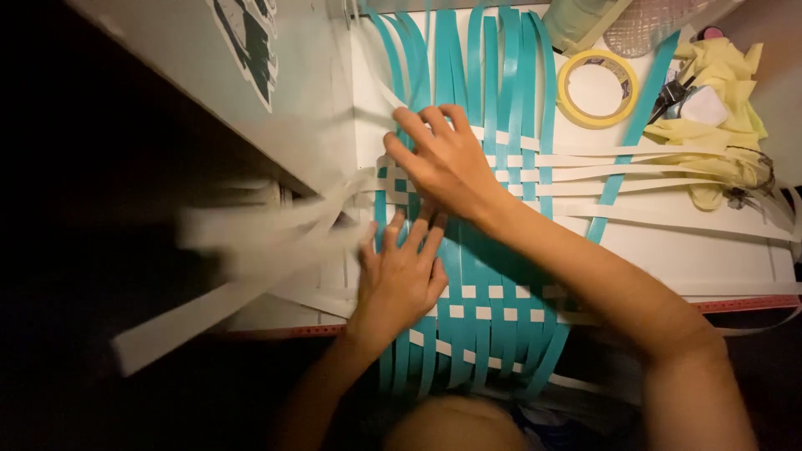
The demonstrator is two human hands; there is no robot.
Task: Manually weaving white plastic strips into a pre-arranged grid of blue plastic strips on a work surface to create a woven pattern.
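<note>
White tabletop [710,250] is lying under dim light, with darkness filling everything toward 9 o'clock. Teal strips [501,75] are running lengthwise from 12 to 6 o'clock across the middle, and white strips [635,179] are crossing them and trailing off toward 3 o'clock, forming a woven mat [493,309]. Person's left hand [401,280] is pressing flat on the weave at its 9 o'clock edge, fingers spread open, clamping nothing. Right hand [443,159] is lying just above it toward 12 o'clock, fingers extended over the crossing strips; whether fingertips are pinching a strip, I cannot tell. Blurred white strip ends [251,242] are fanning out toward 9 o'clock beside the left hand. Yellow tape roll [598,88] is sitting at 1 o'clock, near a crumpled yellow cloth [718,92] at 2 o'clock.
</note>
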